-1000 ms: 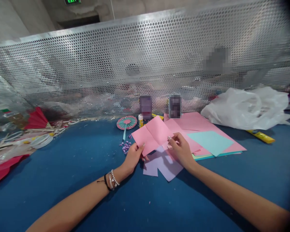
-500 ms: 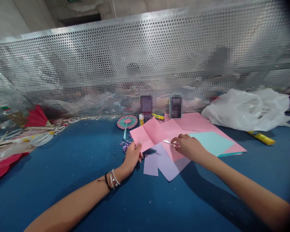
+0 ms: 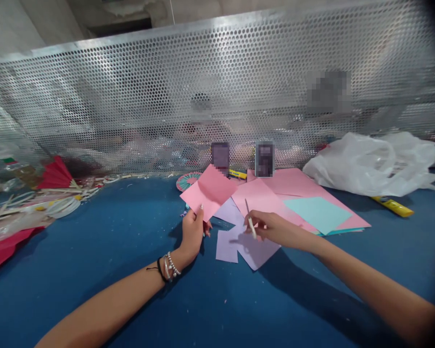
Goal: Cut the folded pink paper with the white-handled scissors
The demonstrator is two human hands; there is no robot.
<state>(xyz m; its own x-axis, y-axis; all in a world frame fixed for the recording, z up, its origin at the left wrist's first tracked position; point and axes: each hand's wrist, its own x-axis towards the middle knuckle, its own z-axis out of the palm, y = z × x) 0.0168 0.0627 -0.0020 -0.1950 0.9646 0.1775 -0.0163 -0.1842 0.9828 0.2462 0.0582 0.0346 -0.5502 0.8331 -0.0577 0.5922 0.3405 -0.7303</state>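
Note:
My left hand (image 3: 194, 232) pinches the lower edge of a creased pink paper square (image 3: 212, 188) and holds it tilted above the table. In my right hand (image 3: 263, 224) is a pair of scissors (image 3: 251, 223), pale-handled, with its thin blade pointing up and away from the pink square. Below that hand lies purple paper (image 3: 259, 251) with a notched edge, and a small purple piece (image 3: 226, 247) sits at its left. Another pink sheet (image 3: 255, 193) rests just beyond my right hand. Behind the raised square, a pink-and-teal paper rosette (image 3: 184, 181) is partly hidden.
Light blue paper (image 3: 319, 212) lies on large pink sheets (image 3: 304, 186) at the right. Further right are a white plastic bag (image 3: 369, 164) and a yellow packet (image 3: 393, 206). A perforated metal screen (image 3: 148, 96) closes off the back. Sticks and red paper (image 3: 10, 246) lie at left.
The pink square has moved up and left with my left hand, away from the scissors. My right hand has drawn nearer and turned the scissors from pointing left to pointing up.

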